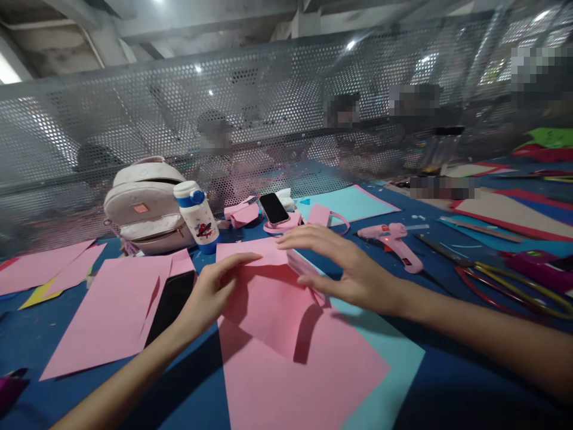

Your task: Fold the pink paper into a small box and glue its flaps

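Observation:
A bent pink sheet of paper (273,313) is held up between my two hands, its lower edge raised over the work surface. My left hand (217,286) grips its left edge, with part of the fingers behind the paper. On the other side, my right hand (353,269) has its thumb and fingers closed round a folded part at the upper right. Beneath lies a larger pink sheet (286,394), on top of a light blue sheet (394,364). A dark phone (172,301) lies beside my left wrist.
Behind stand a white backpack (145,209) and a white-and-blue bottle (197,218), before a perforated metal screen (277,113). A second phone (274,209) rests among pink paper pieces. To the right lie a pink glue gun (394,242) and scissors (505,286); more pink sheets (107,304) are left.

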{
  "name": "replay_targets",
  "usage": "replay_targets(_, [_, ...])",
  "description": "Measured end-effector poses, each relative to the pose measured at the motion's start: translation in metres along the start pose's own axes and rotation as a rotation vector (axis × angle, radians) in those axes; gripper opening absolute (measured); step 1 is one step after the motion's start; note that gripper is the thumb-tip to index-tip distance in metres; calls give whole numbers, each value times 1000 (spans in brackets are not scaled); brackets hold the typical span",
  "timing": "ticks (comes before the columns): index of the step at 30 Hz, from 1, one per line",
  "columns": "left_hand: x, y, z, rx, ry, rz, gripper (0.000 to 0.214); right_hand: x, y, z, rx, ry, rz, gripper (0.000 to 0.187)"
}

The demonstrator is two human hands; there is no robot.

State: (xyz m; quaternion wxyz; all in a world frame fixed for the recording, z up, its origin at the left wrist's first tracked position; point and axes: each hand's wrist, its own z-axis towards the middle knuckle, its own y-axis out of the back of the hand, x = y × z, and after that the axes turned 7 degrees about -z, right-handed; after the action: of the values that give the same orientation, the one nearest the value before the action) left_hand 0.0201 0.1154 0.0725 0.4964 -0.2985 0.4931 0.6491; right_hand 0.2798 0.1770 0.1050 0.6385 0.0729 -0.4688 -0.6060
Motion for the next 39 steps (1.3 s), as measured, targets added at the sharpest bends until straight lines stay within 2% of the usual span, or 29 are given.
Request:
replay_targets(3, [-1,-1,1,66,18,34,37,-19,-11,-1,201,-60,-71,76])
replay_targets(5, [-2,-2,2,97,34,30,33,-29,-19,-3,301,-131,-80,77])
replay_targets(7, [0,-3,3,101,79,4,31,-36,-25,-5,324,-199,-57,67])
replay_targets(10, [6,-2,7,43,134,-60,37,-44,-31,-4,277,-322,72,54])
replay_targets(12, [10,-1,9,-47,127,-100,45,-50,-34,-3,222,-425,222,50])
replay_targets(16, [17,2,11,-218,217,-302,65,-58,-39,-2,67,-714,573,37])
replay_targets(18, [21,0,10,-214,259,-470,79,-60,-41,-3,-4,-813,733,28])
replay_targets(20, [27,-5,6,-163,241,-575,97,-61,-43,-3,-74,-865,826,24])
replay_targets(22, [33,-14,1,-100,236,-595,104,-62,-45,-4,-130,-883,860,24])
replay_targets(23, [36,-19,-2,-94,250,-582,99,-61,-46,-4,-142,-887,869,24])
replay_targets(26, [38,-34,-11,-111,366,-586,67,-58,-48,-6,-84,-876,884,25])
replay_targets(28, [36,-40,-13,-219,473,-632,51,-55,-50,-7,-22,-869,886,30])
replay_targets(30, [32,-41,-12,-303,538,-723,44,-55,-51,-9,21,-843,844,39])
replay_targets(34, [29,-37,-10,-269,604,-900,39,-62,-55,-13,80,-755,693,56])
replay_targets(39, [36,-34,-12,-347,639,-912,33,-73,-60,-19,150,-697,795,55])
